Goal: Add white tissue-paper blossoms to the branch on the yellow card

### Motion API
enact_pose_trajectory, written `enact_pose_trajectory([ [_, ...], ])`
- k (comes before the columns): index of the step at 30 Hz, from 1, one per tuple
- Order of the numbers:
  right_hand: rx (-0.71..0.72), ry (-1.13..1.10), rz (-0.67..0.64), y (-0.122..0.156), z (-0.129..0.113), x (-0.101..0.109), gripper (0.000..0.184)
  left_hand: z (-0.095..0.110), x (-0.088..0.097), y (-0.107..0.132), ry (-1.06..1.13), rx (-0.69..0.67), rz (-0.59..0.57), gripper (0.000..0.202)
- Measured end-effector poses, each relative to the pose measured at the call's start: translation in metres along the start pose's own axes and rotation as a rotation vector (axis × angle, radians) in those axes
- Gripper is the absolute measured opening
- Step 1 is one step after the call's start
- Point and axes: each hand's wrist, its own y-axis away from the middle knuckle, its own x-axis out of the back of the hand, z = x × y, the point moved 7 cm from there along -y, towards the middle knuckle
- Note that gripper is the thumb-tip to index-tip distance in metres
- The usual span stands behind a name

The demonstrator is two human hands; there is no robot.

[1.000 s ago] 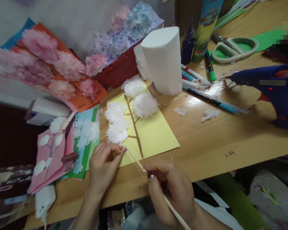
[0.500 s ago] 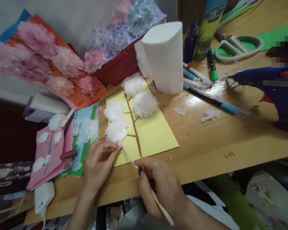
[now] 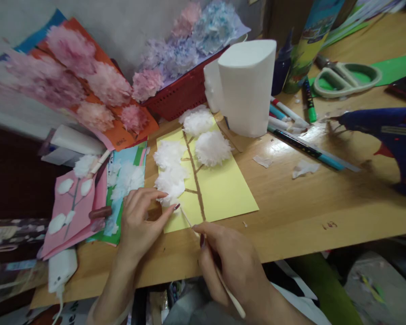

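With thumb and forefinger parted, the left hand [image 3: 135,225] should lightly steady the lowest ruffled white paper flower [image 3: 171,181] on the yellow rectangular paper sheet [image 3: 225,192], while the right hand [image 3: 232,257], pinching the thin pale wooden stick [image 3: 230,293], guides gently.

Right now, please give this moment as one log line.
left hand: by lowest white flower on yellow paper; right hand: holds thin stick; tip: near left hand

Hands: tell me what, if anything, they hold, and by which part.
The right hand grips a thin pale stick toward its slimmer front end. The left hand is at a white flower; whether it holds that cannot be told.
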Motion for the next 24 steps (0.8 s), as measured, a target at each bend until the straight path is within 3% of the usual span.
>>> enact_pose_trajectory([
  [3,-0.014,0.055,0.003,0.003,-0.001,0.008,0.030,-0.003,-0.004,-0.001,-0.010,0.029,-0.029,0.010],
  [7,-0.053,0.111,0.057,0.011,0.000,0.017,0.032,-0.006,0.001,0.001,-0.005,0.071,0.031,0.010],
  [10,-0.019,0.085,0.074,0.011,-0.002,0.014,0.034,-0.005,0.003,0.005,0.028,0.105,0.041,0.009],
  [15,-0.009,0.158,-0.032,0.007,0.001,-0.001,0.031,0.000,-0.006,0.009,-0.039,0.101,-0.050,0.013],
  [18,0.011,0.181,-0.080,0.008,0.001,-0.002,0.031,0.000,-0.007,0.009,-0.086,0.086,-0.047,0.005],
  [24,0.038,0.213,-0.012,0.009,-0.003,0.009,0.026,-0.004,-0.001,0.010,-0.080,0.109,0.005,0.008],
])
